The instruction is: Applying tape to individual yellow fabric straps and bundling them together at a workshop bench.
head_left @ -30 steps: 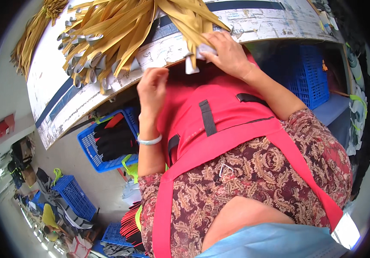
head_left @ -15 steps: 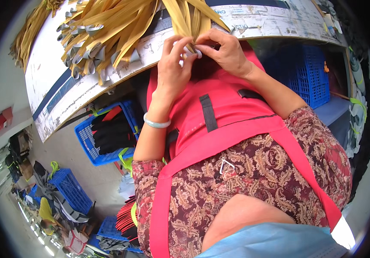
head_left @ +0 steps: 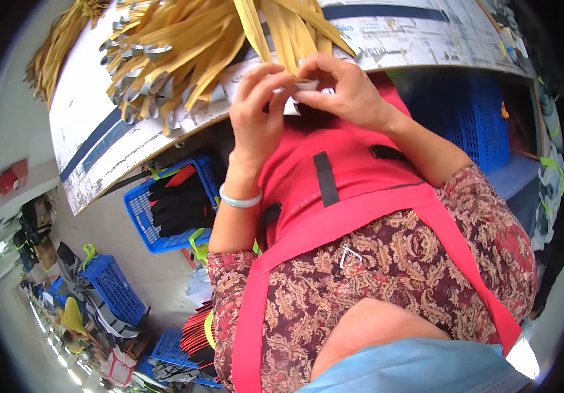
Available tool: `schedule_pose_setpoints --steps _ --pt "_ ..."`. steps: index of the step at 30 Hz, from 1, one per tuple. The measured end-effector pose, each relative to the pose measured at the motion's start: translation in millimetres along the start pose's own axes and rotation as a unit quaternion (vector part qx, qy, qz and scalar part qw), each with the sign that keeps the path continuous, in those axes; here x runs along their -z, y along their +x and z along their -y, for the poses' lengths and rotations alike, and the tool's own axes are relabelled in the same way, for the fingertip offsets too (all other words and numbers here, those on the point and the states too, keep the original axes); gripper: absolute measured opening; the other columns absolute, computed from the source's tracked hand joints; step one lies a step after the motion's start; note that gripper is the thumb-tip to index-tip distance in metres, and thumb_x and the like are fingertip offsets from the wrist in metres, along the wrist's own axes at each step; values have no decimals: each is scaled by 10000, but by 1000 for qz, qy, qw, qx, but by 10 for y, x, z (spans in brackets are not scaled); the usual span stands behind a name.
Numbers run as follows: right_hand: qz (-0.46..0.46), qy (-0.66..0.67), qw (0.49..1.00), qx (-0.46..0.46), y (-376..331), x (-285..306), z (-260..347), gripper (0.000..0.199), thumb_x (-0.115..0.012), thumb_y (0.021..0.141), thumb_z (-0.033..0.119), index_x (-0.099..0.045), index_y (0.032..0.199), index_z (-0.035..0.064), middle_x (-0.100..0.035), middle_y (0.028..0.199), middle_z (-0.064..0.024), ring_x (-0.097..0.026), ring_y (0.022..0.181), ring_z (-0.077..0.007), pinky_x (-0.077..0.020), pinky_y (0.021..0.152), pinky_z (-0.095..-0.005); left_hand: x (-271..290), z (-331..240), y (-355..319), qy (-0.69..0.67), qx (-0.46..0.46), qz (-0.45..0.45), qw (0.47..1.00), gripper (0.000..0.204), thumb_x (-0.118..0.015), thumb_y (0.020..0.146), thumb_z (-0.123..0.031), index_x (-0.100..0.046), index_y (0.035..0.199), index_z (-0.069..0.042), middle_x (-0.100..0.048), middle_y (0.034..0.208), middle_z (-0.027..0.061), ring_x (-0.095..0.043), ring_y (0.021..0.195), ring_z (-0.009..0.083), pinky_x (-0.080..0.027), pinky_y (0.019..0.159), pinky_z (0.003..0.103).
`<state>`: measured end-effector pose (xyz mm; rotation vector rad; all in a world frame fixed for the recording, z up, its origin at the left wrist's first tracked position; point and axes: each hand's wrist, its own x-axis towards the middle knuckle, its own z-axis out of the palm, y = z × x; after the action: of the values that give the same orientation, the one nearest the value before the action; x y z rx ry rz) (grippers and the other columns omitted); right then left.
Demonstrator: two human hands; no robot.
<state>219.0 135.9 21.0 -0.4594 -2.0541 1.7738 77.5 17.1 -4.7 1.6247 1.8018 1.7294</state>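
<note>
Both hands meet at the near edge of the bench (head_left: 387,33), where the left hand (head_left: 259,114) and right hand (head_left: 341,92) pinch a small white tag (head_left: 293,105) between narrow fingertips, just under the ends of the yellow straps (head_left: 282,33) that hang over that edge. The step looks like fixing or folding the tag at a strap end. Judging from this, the next move calls for a steady pinch and fine fingertip work against the strap.

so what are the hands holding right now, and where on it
Both hands pinch a small white tag at the near end of a yellow strap: left hand at its left edge, right hand at its right.
</note>
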Motion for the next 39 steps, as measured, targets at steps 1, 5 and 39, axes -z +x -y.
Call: schedule_pose_setpoints --steps 1,5,39 --pt "10 20 1000 -12 4 6 -2 217 -713 857 68 -561 996 3 -603 832 -22 -591 751 -65 -490 655 -217 2 -86 13 19 1 -17 1000 251 -678 781 100 -687 990 -38 -611 1046 102 -628 815 204 -529 662 302" --pt "33 18 999 -9 21 52 40 272 -769 817 93 -555 964 15 -536 898 -14 -532 788 -63 -465 679 -212 37 -103 -39 8 -23 2 1000 298 -691 737 92 -674 1006 -37 -617 969 116 -622 873 263 -517 734 334" --pt "274 130 949 -81 640 83 144 107 -677 861 43 -594 921 12 -600 756 -19 -605 633 -90 -488 560 -229 448 71 44 -405 244 89 877 125 -715 847 -32 -669 959 -1 -674 940 26 -614 866 94 -501 814 245"
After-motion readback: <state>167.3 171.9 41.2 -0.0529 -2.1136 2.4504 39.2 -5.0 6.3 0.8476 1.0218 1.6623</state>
